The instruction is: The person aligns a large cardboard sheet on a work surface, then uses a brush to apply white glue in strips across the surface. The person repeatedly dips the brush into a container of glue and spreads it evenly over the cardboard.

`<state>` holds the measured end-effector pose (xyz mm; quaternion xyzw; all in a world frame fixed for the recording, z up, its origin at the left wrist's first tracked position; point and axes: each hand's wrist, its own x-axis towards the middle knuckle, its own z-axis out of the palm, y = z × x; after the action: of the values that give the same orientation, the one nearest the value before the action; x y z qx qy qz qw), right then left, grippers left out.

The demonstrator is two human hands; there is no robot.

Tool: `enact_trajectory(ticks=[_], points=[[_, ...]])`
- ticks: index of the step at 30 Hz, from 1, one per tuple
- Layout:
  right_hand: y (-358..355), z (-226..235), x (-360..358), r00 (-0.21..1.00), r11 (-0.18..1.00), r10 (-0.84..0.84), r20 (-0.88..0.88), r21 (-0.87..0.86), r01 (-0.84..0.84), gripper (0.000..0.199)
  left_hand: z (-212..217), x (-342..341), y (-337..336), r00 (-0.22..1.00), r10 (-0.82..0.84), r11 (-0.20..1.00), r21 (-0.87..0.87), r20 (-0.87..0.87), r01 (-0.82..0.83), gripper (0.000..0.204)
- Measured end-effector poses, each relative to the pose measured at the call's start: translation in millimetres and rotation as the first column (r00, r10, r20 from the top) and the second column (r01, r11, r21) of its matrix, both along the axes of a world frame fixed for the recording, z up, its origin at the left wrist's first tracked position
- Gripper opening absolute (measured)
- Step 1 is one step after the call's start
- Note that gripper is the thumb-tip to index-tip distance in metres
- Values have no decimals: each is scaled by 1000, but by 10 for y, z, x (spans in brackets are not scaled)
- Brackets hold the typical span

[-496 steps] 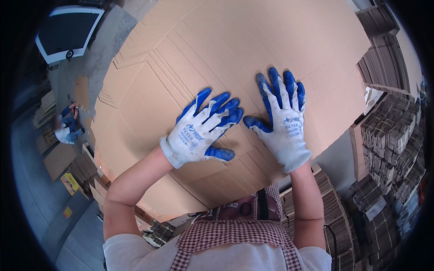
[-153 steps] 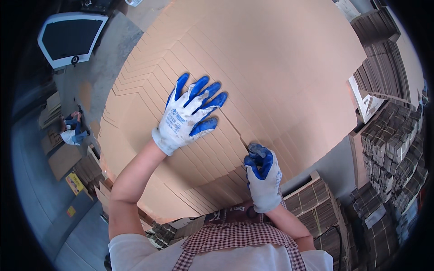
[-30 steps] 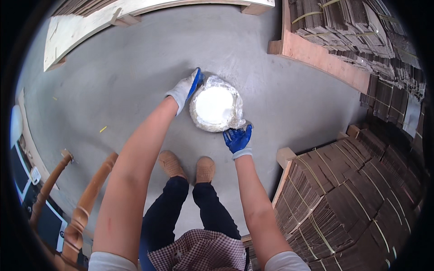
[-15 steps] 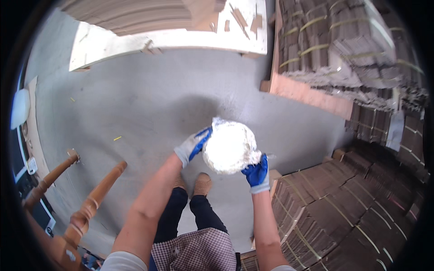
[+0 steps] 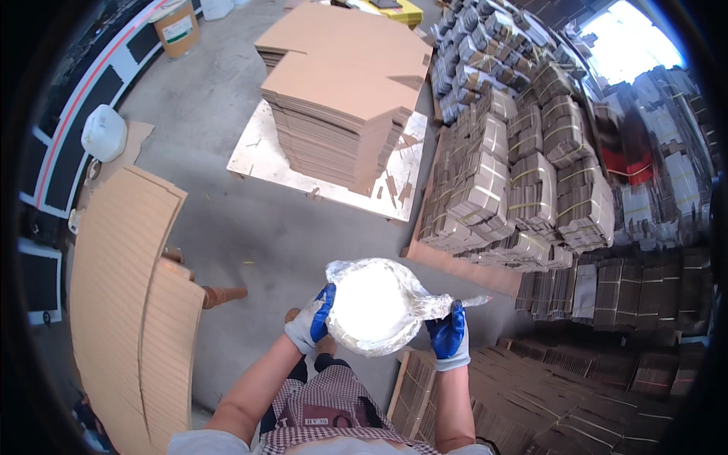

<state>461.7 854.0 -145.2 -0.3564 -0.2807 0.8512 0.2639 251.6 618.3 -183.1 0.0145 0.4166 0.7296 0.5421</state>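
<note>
A round wrapped bundle (image 5: 369, 309), its face glaring white and its rim sheathed in crinkled clear film, is occupying the lower centre of the frame, being held above the floor (image 5: 280, 227). The left hand (image 5: 311, 320), wearing a white glove with blue coating, is clasping the bundle's left edge. The right hand (image 5: 449, 337), gloved likewise, is closing on the twisted tail (image 5: 434, 306) of film, whose pointed end is jutting out toward the right. Directly below, a checked apron (image 5: 326, 398) is covering the person's front, and a tan shoe (image 5: 325, 346) is showing just under the bundle's lower left edge.

At the upper centre, a stack of flat cardboard (image 5: 345, 68) is resting on a pale pallet (image 5: 254, 148), with scraps (image 5: 393, 188) lying at the pallet's right side. Along the left, large cardboard sheets (image 5: 117, 303) are leaning over a turned wooden leg (image 5: 225, 296); a white jug (image 5: 104, 133) is standing above them, and a brown drum (image 5: 177, 32) is standing at the upper left. Strapped cardboard bundles (image 5: 479, 186) are filling the upper right, while further cardboard piles (image 5: 546, 394) are spreading across the lower right.
</note>
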Motion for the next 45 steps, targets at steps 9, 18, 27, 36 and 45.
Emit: enact_trajectory(ticks=[9,18,27,36,45], points=[[14,1908,-647,959,919,255,-121,339,-202,32,1538,586,-1326,809,558,830,102,-184,-549,57],[-2319,2939,-1257,384,263,916,119,547,-795,42,1797,1473,-2462,374,923,359,153,89,-921,54],[-3847,2818,-1696,111,-463,769,629,669,-582,46,1624,1460,-3294,121,957,177,202,-263,-963,55],[-4772,2782,-2286,165,-302,850,501,719,-626,41,1835,1155,-4252,20,150,132,0,-988,-991,62],[-5424,2442,-2565,204,-652,677,707,705,-278,43,1727,991,-4622,106,225,-16,-112,-969,-994,56]])
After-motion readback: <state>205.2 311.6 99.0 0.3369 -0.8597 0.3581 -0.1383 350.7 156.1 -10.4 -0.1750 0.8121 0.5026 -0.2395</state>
